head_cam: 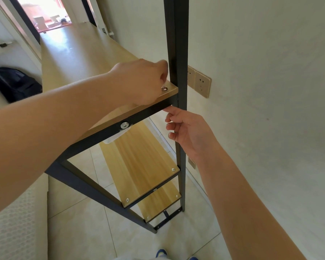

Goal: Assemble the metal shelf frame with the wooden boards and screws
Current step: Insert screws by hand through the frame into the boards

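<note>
The black metal shelf frame (180,53) stands against the wall with wooden boards on its levels. My left hand (143,81) rests on the near right corner of the upper board (79,59), its fingers curled, with nothing visible in them. A silver screw (164,88) sits in the board right beside those fingers. My right hand (186,130) reaches up under the same corner. Its fingertips touch the underside of the black crossbar (139,117) next to the upright, and what they hold, if anything, is hidden. A bolt head (124,125) shows on the crossbar's face.
Two lower boards (139,162) are screwed on at their corners. Wall sockets (200,83) sit just right of the upright. A dark backpack (15,83) lies at the left, and a patterned mat (15,222) covers the tiled floor at the lower left. An open doorway is far behind.
</note>
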